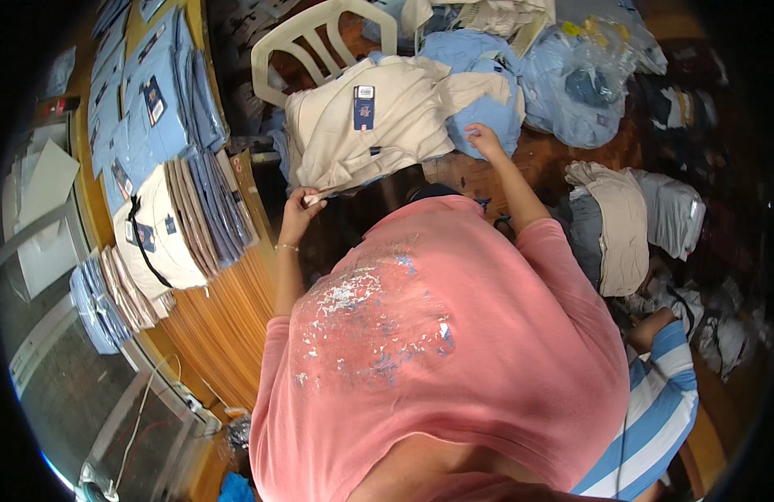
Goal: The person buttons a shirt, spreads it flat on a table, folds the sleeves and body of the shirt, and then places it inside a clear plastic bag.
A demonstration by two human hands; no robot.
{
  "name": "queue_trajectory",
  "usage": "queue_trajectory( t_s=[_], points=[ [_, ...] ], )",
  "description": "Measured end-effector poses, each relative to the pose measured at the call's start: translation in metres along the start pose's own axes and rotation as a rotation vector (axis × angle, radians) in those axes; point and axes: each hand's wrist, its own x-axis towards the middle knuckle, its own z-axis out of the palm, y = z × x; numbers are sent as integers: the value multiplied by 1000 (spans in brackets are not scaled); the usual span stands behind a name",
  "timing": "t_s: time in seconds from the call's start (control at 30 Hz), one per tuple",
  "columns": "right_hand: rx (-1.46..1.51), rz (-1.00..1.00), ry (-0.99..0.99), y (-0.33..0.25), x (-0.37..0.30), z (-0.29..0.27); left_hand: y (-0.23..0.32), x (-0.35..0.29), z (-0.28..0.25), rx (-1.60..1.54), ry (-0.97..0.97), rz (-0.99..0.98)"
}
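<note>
A cream garment (404, 105) with a dark blue hang tag (364, 109) lies spread in front of me over a pile of clothes. My left hand (300, 209) is closed on the near left edge of this garment, its fingers pinching the cloth. My right hand (486, 142) is raised by the garment's right side, in front of a light blue cloth (490, 117). Its fingers are loosely bent and apart, and I see nothing in them.
A white plastic chair (324, 38) stands beyond the pile. On the left, a wooden table (224, 335) bears stacks of folded garments (148, 109). Plastic-bagged clothes (575, 88) lie at the far right, with more garments (621, 226) nearer. A person in blue-and-white stripes (655, 410) is close at my right.
</note>
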Motion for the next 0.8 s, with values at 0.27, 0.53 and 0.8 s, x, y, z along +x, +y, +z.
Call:
queue_trajectory(
  t_s=[0.27, 0.53, 0.8],
  points=[
    [-620, -489, 200, -20, 28, 64, 58, -10, 1, 177, 369, 55],
    [-522, -545, -100, -49, 34, 20, 72, -13, -9, 486, 479, 83],
    [-778, -894, 188, -221, 68, -147, 115, 97, -79, 558, 683, 443]
  ],
)
